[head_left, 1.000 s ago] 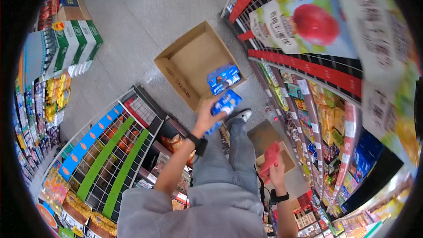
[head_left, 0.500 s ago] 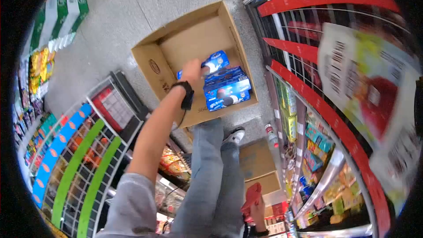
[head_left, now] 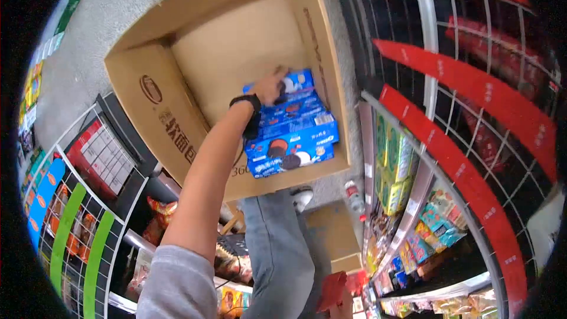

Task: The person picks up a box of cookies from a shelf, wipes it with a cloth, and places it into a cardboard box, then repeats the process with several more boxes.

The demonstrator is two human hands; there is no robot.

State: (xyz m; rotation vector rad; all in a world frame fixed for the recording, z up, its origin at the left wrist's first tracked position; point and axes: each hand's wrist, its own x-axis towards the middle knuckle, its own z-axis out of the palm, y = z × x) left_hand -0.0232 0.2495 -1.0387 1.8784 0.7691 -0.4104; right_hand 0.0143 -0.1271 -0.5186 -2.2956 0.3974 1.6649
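Note:
My left hand [head_left: 269,87] reaches into the large cardboard box [head_left: 142,91], its bent fingers around the top of a blue cookie box [head_left: 302,80] at the far end of a row. Nearer the front wall, more blue cookie boxes [head_left: 289,149] stand packed together against the right side of the carton. A dark band is on my left wrist. At the bottom edge my right hand [head_left: 341,309] is dim and mostly cut off, with a red item [head_left: 332,290] in its grasp.
Wire racks with red strips [head_left: 437,68] rise on the right, snack shelves below them. A rack with green strips [head_left: 66,230] is at lower left. A bottle [head_left: 354,198] lies on the floor near flattened cardboard [head_left: 332,230]. My legs [head_left: 274,248] are below the carton.
The view is closer to the carton. The cookie box under my left hand, slanted before, now lies nearer in line with the others. My right hand and the red item sit lower in view.

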